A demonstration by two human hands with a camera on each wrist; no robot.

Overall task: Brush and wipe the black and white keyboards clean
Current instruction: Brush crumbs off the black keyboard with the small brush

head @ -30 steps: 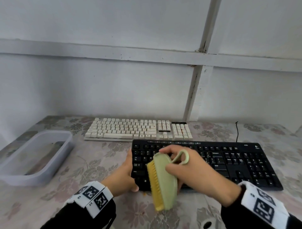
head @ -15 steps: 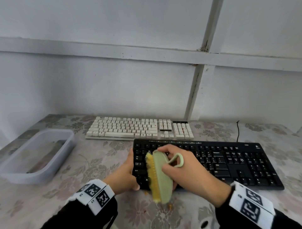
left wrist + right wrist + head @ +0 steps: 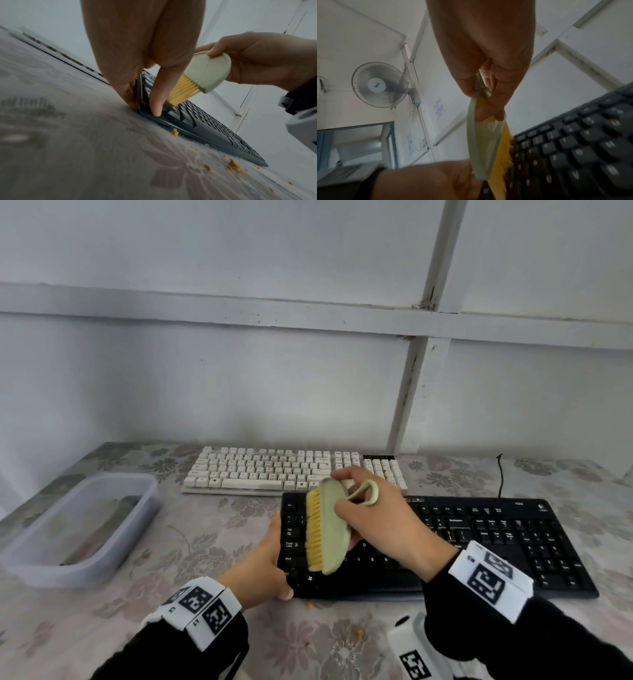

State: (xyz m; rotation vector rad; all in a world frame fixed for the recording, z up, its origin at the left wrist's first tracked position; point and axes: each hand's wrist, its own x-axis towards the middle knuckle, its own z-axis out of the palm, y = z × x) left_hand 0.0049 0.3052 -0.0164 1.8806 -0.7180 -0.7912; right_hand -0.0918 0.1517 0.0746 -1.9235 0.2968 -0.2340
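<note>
Head view: the brush (image 3: 328, 529) is gripped by the right hand (image 3: 380, 520) over the black keyboard (image 3: 479, 542), whose left edge is clasped by the left hand (image 3: 260, 570).

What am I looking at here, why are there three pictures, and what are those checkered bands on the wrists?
No machine here: a person cleans keyboards while wearing three cameras. The big picture comes from a head camera; the other two come from cameras strapped to each wrist, looking along the fingers. The bands carry printed marker squares.

On the flowered tablecloth lie a white keyboard, a black keyboard nearer the person, and a plastic tub on the left. Orange crumbs lie in front of the black keyboard.

The right hand holds a green brush, its yellow bristles on the black keys. The left hand grips that keyboard's left end.
</note>
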